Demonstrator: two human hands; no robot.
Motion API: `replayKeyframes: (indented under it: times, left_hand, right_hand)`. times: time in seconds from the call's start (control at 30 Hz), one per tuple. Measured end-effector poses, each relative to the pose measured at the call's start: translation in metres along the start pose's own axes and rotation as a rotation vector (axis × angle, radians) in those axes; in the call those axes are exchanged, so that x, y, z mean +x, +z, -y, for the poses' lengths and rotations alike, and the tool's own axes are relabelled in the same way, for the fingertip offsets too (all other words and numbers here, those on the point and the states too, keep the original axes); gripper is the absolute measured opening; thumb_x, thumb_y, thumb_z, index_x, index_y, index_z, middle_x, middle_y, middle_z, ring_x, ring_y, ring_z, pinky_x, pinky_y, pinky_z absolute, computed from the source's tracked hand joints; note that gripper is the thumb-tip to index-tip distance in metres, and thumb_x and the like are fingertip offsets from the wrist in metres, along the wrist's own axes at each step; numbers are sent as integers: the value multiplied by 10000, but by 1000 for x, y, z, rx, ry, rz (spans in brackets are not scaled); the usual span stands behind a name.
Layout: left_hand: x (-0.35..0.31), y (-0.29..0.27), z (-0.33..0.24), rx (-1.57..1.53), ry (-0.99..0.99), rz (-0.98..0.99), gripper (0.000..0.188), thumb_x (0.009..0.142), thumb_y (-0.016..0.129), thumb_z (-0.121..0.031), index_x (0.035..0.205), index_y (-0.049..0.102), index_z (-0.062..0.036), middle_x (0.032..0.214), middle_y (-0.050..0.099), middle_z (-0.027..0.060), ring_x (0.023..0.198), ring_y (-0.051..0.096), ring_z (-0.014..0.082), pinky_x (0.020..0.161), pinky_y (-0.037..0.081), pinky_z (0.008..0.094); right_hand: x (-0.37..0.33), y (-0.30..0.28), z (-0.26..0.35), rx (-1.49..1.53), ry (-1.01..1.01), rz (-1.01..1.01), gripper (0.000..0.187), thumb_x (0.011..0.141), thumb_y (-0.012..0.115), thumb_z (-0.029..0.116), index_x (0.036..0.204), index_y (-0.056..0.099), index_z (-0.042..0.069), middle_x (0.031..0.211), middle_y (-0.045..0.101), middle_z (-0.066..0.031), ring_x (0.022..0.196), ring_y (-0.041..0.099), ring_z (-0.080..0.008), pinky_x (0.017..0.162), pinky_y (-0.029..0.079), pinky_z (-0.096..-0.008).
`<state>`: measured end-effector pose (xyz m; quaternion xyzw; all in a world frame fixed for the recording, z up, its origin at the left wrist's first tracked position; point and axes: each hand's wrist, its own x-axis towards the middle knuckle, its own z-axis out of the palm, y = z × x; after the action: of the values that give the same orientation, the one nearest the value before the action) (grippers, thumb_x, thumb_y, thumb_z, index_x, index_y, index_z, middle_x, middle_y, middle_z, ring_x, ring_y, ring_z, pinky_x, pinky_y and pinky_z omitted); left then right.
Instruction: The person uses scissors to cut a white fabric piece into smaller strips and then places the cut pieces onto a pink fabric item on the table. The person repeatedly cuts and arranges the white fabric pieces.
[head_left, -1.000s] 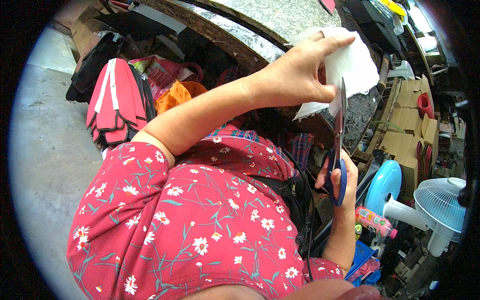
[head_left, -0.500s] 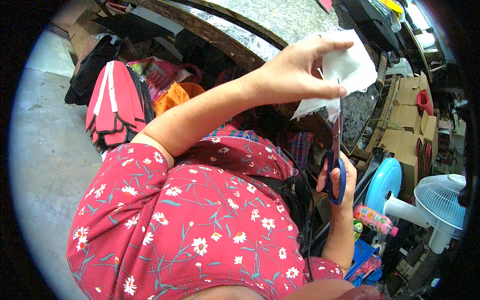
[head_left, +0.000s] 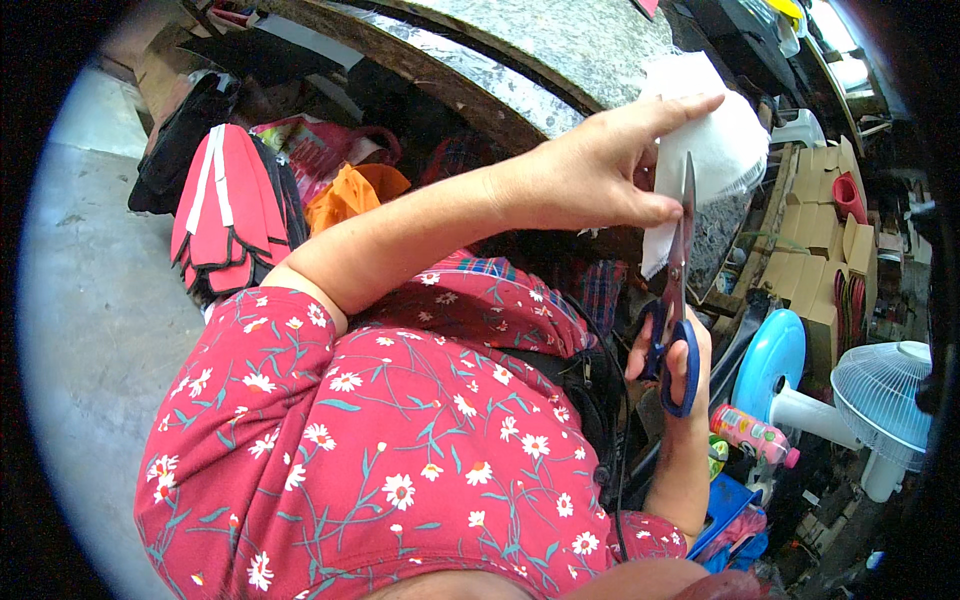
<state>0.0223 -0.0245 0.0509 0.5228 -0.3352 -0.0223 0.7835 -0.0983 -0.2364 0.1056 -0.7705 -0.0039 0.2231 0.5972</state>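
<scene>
My left hand (head_left: 630,165) reaches across from the left and pinches a piece of white cloth (head_left: 715,150) with frayed edges between thumb and fingers. A narrow part of the cloth hangs below the thumb. In my right hand (head_left: 693,355) is a pair of scissors (head_left: 679,255) with dark blue handles, its loops around the thumb and fingers. The metal blades point upward and lie against the cloth's near edge, beside my left thumb. Some of the right fingers are hidden behind the handles.
A worn work table (head_left: 480,50) stands beyond my hands. At the left hangs a stack of red and black pieces (head_left: 225,190) with white strips, next to orange cloth (head_left: 355,195). Cardboard boxes (head_left: 815,190), a blue and white fan (head_left: 880,400) and a pink bottle (head_left: 750,435) are at the right.
The white cloth has shifted to the right and turned in my left hand. The scissors' blades now show more fully and reach higher in front of it, and the handle loops are slightly wider apart.
</scene>
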Motion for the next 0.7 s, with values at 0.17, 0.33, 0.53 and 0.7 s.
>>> replayKeyframes:
  times: [0.17,0.33,0.53,0.7]
  left_hand:
    - [1,8,8,44,66,-87,869,744,734,-28,1501,311,-80,1154,543,129,854,569,161,748,527,297]
    - [-1,1,7,196,82,-40,813,832,680,54,1522,279,-105,1279,528,81,1023,589,129,875,519,299]
    - [2,-6,7,181,-39,-180,760,848,681,26,1501,303,-61,1187,571,67,1014,588,123,854,518,278]
    - [0,5,8,121,4,-93,848,829,683,54,1533,228,-76,1249,515,70,1046,559,118,860,516,276]
  right_hand:
    - [1,5,-3,75,-7,-33,693,790,664,663,931,534,-3,627,545,-49,506,560,-134,478,421,-226]
    - [-3,2,-7,52,-8,-26,626,832,658,607,922,533,1,643,546,-44,489,551,-128,464,412,-225]
    - [-1,1,-9,-9,-7,-22,617,839,654,603,924,531,4,678,550,-45,496,548,-120,471,408,-220]
    - [5,6,-12,-3,-77,-41,644,834,635,635,926,530,6,654,538,-41,498,543,-119,471,400,-216]
